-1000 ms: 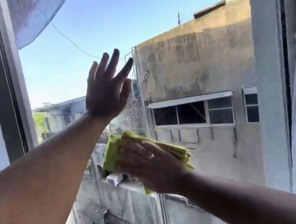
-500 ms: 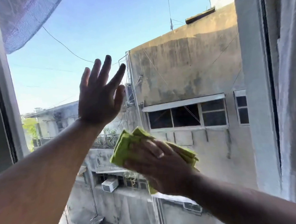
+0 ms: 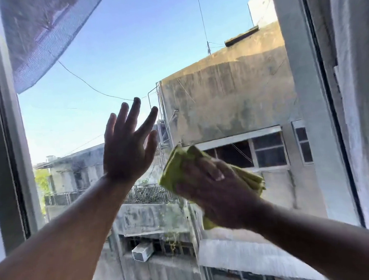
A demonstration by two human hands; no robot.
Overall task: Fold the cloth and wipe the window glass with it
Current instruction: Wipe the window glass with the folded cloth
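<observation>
A folded yellow-green cloth [image 3: 176,170] is pressed flat against the window glass [image 3: 131,46], near its middle. My right hand [image 3: 216,189] lies spread over the cloth and holds it to the pane; the cloth's edges stick out left and right of the hand. My left hand [image 3: 126,149] rests flat on the glass just to the left of the cloth, fingers spread and pointing up, with nothing in it.
The dark window frame [image 3: 11,149] runs down the left side and another frame post [image 3: 331,110] stands at the right. A pale curtain [image 3: 360,87] hangs at the far right. A mesh fabric [image 3: 43,33] hangs at the top left. Concrete buildings show through the glass.
My right hand has slid the cloth to the right and a little upward on the glass. My left hand stays flat on the pane. The view has shifted.
</observation>
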